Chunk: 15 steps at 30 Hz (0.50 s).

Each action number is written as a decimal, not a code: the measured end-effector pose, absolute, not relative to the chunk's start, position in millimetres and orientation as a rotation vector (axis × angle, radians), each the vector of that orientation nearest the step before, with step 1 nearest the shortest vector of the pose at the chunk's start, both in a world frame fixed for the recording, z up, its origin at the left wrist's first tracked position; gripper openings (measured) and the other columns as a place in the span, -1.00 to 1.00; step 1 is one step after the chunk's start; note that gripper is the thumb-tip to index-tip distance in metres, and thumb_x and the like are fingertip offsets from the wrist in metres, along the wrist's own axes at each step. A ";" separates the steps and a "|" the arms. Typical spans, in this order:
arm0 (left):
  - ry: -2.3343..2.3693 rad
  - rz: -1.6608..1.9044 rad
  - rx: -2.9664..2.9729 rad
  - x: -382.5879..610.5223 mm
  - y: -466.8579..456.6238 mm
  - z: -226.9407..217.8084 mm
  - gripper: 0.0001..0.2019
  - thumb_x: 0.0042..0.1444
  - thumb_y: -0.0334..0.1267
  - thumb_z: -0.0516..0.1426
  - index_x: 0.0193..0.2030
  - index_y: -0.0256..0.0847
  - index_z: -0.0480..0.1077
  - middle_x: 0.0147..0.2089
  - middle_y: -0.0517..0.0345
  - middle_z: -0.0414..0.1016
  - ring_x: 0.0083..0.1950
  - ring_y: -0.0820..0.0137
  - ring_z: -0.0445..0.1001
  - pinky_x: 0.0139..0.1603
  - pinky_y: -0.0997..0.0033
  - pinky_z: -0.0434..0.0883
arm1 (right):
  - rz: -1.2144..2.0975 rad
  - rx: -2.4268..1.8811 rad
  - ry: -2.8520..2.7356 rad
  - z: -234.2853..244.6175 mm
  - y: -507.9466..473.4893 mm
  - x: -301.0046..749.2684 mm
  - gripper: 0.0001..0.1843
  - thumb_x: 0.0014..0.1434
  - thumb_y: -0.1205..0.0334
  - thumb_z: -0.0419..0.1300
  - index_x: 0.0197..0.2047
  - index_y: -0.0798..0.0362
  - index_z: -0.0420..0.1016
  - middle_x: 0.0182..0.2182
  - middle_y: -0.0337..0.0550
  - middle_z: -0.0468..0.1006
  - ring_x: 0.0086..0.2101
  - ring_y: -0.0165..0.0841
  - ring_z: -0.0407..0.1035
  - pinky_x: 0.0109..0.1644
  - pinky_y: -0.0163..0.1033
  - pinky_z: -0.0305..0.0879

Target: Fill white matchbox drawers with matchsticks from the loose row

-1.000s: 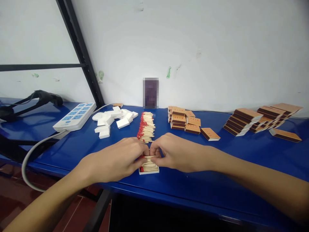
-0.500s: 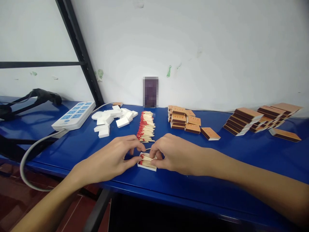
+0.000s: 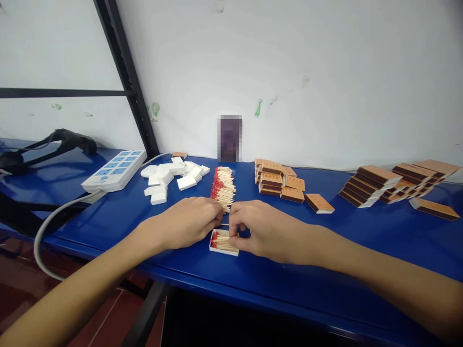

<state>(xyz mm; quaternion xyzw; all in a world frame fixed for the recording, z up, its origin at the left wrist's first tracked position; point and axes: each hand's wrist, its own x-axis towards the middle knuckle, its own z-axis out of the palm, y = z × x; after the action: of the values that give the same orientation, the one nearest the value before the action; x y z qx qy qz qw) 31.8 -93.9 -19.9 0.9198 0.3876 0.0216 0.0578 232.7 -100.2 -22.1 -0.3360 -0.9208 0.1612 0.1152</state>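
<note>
A white match tray (image 3: 221,242) filled with red-tipped matches lies near the front edge of the blue table (image 3: 325,250). My right hand (image 3: 261,229) is closed, its thumb and fingers pinching the tray's right end. My left hand (image 3: 190,222) is curled with its fingertips pressed together at the near end of the loose match pile (image 3: 223,185), just behind the tray. What those fingertips hold is hidden. One loose match lies between the pile and the tray.
Empty white trays (image 3: 173,173) lie in a heap at the back left beside a white power strip (image 3: 115,169) with a grey cable. Orange matchbox sleeves (image 3: 280,183) are stacked right of the pile, and more stacks (image 3: 398,180) stand far right. A black frame post (image 3: 126,77) leans at the wall.
My left hand has left the tray's left end and moved back to the near end of the match pile. My right hand stays on the tray's right end.
</note>
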 end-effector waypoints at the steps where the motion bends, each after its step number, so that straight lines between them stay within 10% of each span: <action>1: 1.187 0.031 2.814 30.9 -93.7 -18.9 -0.84 0.28 -0.35 -0.01 -0.21 -0.21 0.39 -0.20 0.11 0.49 -0.21 0.31 0.46 -0.26 0.35 0.31 | 0.496 -0.997 -2.696 -22.3 -100.4 232.6 -0.89 0.10 0.33 0.20 -0.45 0.08 0.51 -0.43 -0.20 0.52 -0.41 -0.43 0.34 -0.39 -0.33 0.18; 15: 1.090 0.290 2.657 23.1 -112.7 -2.5 -0.89 0.25 -0.27 0.07 -0.28 -0.17 0.39 -0.34 0.28 0.41 -0.34 0.46 0.35 -0.31 0.44 0.23 | 0.629 -1.087 -2.715 5.2 -96.1 249.8 -0.81 0.19 0.12 0.15 -0.36 0.02 0.49 -0.51 -0.30 0.50 -0.53 -0.48 0.31 -0.50 -0.35 0.13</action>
<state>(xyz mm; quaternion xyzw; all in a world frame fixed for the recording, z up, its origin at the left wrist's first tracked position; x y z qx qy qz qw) 23.1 -112.7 -2.5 0.9130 0.3746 0.0998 0.1272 249.8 -96.1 5.2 -0.3623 -0.9051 0.2096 0.0749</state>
